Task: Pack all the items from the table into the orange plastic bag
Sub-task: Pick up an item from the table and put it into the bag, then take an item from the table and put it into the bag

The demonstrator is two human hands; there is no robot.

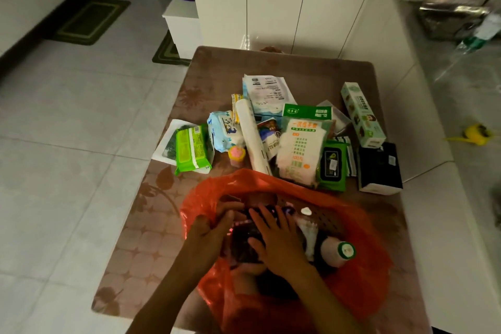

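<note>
The orange plastic bag [360, 276] lies open on the near part of the brown table [146, 225]. Both my hands are inside its mouth. My left hand [210, 236] grips the bag's left rim and touches a dark packet [244, 241]. My right hand [276, 238] lies flat, fingers spread, on top of that packet. A white bottle with a green cap [339, 251] and a white pouch [307, 230] lie in the bag to the right. Beyond the bag sit a green wipes pack [192, 149], a white roll [250, 135], a glove pack [301, 149] and a black box [379, 168].
Further items on the table: a blue-white pouch [223, 129], a small pink-topped cup [236, 156], papers [267, 92], a long green-white box [362, 114], a dark-lidded green wipes pack [333, 165]. White cabinets [271, 3] stand behind the table. Tiled floor [67, 130] lies left.
</note>
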